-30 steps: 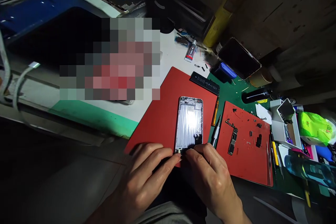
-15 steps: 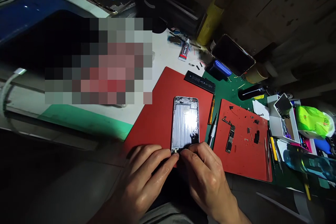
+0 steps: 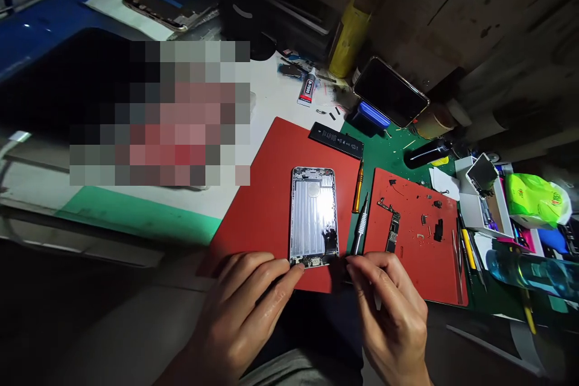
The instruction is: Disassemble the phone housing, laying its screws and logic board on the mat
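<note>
A silver phone housing (image 3: 305, 211), its inside facing up, lies on the red mat (image 3: 253, 199). A black flex piece shows near its lower right, and a small port part sits at its bottom edge. My left hand (image 3: 253, 307) is closed on the lower left corner, thumb and index finger at the bottom edge. Off to the right of the housing, my right hand (image 3: 393, 307) is closed in a pinch, apart from the housing. Whatever lies between those fingertips is too small to name. Above the housing rests a black battery (image 3: 336, 140).
A silver screwdriver (image 3: 361, 226) and an orange screwdriver (image 3: 359, 187) lie right of the housing. A second red mat (image 3: 418, 277) bears a logic board (image 3: 394, 226) and small parts. A glue tube (image 3: 307, 87) lies behind. Upper left is a blurred patch.
My right hand has moved right, away from the housing's bottom edge, uncovering the port part. My left hand has stayed on the corner. The view has shifted slightly.
</note>
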### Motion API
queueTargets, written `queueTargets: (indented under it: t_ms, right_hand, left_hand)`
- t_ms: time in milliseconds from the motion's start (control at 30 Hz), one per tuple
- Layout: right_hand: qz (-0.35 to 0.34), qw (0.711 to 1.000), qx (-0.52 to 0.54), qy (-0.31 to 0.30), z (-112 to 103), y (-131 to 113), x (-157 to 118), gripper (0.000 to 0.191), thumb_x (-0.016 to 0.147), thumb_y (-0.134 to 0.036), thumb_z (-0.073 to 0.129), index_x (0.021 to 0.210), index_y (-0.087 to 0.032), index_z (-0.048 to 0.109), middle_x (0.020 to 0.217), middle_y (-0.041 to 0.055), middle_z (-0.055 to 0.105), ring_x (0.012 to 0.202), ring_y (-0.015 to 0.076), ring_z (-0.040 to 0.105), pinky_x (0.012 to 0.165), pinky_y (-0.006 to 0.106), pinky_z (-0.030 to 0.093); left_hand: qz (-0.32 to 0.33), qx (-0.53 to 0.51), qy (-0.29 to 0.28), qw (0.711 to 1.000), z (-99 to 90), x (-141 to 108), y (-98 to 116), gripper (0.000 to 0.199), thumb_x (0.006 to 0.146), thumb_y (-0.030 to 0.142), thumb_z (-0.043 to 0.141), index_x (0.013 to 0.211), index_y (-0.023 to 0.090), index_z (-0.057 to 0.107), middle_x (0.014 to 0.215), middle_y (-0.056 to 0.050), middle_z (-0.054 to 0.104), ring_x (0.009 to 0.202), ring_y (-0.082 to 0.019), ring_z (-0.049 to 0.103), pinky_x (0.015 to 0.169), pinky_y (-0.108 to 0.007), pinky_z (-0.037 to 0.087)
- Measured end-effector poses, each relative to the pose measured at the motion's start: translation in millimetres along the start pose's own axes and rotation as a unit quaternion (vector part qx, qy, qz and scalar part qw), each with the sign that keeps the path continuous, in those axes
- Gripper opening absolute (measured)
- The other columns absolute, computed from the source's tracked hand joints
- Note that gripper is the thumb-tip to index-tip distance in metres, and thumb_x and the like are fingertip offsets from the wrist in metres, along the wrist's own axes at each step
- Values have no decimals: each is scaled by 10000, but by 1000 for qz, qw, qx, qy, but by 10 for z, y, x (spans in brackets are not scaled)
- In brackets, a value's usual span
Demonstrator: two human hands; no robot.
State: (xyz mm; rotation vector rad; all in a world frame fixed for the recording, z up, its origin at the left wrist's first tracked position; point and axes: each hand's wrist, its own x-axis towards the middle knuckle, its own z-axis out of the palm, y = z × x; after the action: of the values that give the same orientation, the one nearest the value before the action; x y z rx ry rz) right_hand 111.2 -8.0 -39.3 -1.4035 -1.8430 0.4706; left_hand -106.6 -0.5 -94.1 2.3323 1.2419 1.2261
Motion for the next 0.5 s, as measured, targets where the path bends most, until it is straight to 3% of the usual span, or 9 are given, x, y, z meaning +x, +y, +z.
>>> queueTargets:
  t_ms: [167, 500]
  right_hand:
    - [14, 999, -4, 29, -75, 50, -122, 390, 992, 47, 612, 1274, -197, 726, 965, 68, 650, 821, 179, 675, 659, 289, 581]
    - [25, 998, -33, 54, -175, 111, -181, 234, 1001, 2, 640, 1117, -172, 743, 908, 55, 681, 790, 163, 677, 666, 274, 561]
  left_hand:
    - [19, 7, -28, 999, -26, 42, 3, 415, 931, -107, 659, 1300, 76, 704, 1071, -114, 753, 1016, -248, 642, 869, -407, 485]
    - [43, 96, -31, 994, -34, 106, 30, 321, 970, -52, 648, 1234, 122, 703, 971, -60, 750, 927, -226, 673, 859, -376, 507]
